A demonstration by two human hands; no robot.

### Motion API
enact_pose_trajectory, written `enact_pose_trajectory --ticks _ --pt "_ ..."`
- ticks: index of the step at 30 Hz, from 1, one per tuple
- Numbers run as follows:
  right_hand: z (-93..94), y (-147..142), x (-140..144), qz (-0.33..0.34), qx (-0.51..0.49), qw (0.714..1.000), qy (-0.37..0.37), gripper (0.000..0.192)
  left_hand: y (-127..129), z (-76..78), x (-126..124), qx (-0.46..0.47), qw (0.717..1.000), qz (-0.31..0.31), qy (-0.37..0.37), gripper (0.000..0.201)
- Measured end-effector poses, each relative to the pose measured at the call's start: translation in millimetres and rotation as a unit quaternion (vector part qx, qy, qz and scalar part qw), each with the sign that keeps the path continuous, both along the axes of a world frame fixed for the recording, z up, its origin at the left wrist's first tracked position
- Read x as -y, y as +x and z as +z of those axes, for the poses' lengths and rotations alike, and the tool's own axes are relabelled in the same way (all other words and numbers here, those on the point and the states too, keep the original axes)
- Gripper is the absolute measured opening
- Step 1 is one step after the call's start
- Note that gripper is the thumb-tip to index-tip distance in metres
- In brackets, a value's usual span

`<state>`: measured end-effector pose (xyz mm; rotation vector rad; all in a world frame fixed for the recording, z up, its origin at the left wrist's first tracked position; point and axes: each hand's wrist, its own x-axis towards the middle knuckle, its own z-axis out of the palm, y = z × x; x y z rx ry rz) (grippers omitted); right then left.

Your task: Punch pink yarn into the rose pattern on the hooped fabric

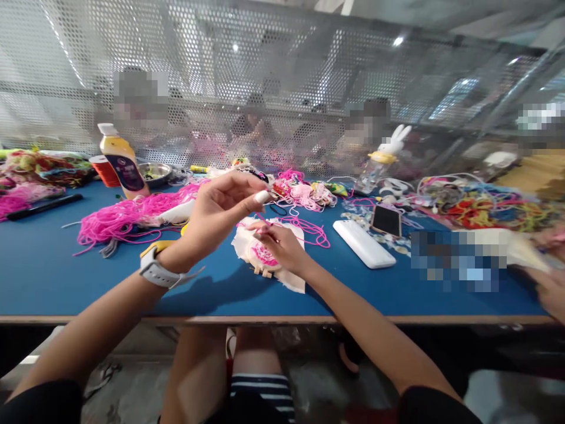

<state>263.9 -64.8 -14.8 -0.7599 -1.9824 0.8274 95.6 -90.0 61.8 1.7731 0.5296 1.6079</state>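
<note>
A cream cloth (293, 282) lies on the blue table, stretched in a small embroidery hoop (263, 272) with pink stitching (263, 253) inside. Just above it, my right hand (285, 247) is closed in a pinch, with pink yarn (323, 235) at its fingertips and looping off to the right. My left hand (225, 206) is raised to the left of the hoop, thumb and forefinger pressed together. Whatever sits between those fingertips is too small to make out. The wrist below carries a light watch (161, 268) and a yellow band.
Bright pink yarn (115, 219) heaps at left near a juice bottle (121, 159) and a black pen (44, 207). To the right lie a white power bank (364, 243), a phone (386, 221) and tangled coloured yarn (481, 212). Another person's hand (551, 288) reaches in at far right.
</note>
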Motion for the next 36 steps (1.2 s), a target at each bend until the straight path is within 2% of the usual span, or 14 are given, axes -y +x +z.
enact_pose_trajectory --ticks 4,9,13,17,21,25,28,30,36 --pt "-3.7 -6.1 14.2 -0.001 0.01 1.0 0.015 0.046 -11.8 -0.7 16.3 -0.072 0.996 0.046 0.04 0.015" --pt "-9.9 -11.1 24.5 -0.06 0.017 0.998 0.025 0.047 -26.4 -12.7 21.1 -0.075 0.979 0.158 0.107 0.032" --pt "-11.6 -13.2 24.7 -0.118 0.013 0.99 0.079 0.052 -33.0 -24.4 17.6 -0.113 0.96 0.228 0.115 0.009" --pt "-11.8 -15.0 24.6 -0.13 0.008 0.986 0.101 0.054 -33.6 -35.0 14.6 -0.118 0.965 0.202 0.121 0.003" --pt "-7.2 -14.0 25.7 -0.108 0.021 0.991 0.08 0.045 -32.1 -40.1 13.2 -0.083 0.98 0.165 0.079 0.006" --pt "-1.1 -11.4 27.2 -0.045 0.039 0.998 0.03 0.031 -31.0 -36.7 16.4 -0.055 0.986 0.135 0.077 0.01" --pt "-1.4 -11.1 27.3 -0.014 0.029 0.999 -0.02 0.028 -30.0 -32.4 22.9 -0.05 0.994 0.068 0.07 0.011" --pt "-4.2 -11.8 26.3 -0.003 0.018 0.999 -0.029 0.024 -29.2 -30.9 27.4 -0.052 0.997 0.035 0.045 0.011" --pt "-13.6 -14.3 22.1 0.022 0.012 1.0 0.007 0.016 -26.8 -32.5 32.0 -0.066 0.997 0.048 -0.019 0.013"
